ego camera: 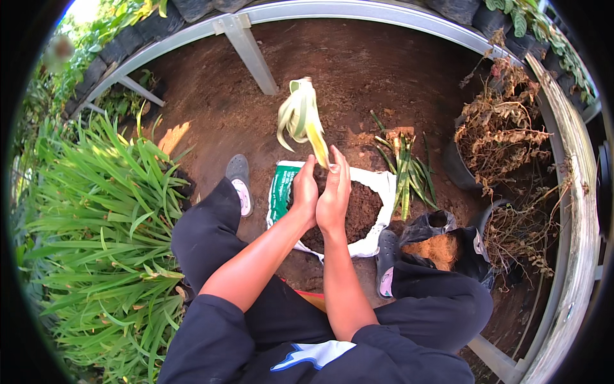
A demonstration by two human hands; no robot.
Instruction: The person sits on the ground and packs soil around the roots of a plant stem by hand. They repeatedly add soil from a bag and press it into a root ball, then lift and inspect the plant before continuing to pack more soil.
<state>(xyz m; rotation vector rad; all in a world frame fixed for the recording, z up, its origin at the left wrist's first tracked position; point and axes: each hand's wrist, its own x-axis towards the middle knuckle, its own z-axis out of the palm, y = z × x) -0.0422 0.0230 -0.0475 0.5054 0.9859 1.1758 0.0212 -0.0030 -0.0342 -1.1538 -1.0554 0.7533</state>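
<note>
My left hand (305, 193) and my right hand (334, 197) are brought together, palms facing, over an opened white and green plastic sack (386, 188). Dark brown soil (360, 211) fills the sack. The wrists meet, and I cannot tell whether anything is held between the palms. Just beyond my fingertips is a plant with pale, cream-striped leaves (301, 115), its yellow leaf tip reaching to the fingers. Whether the hands touch that leaf is unclear. A bunch of long green leaves (407, 168) lies on the ground right of the sack.
Dense strap-leaved green plants (110, 230) crowd the left. At right are a black plastic bag with brown fibre (434, 250) and a pot of dried plants (503, 129). A metal frame (364, 12) with a leg (249, 57) crosses the far side. My clogs (387, 259) flank the sack.
</note>
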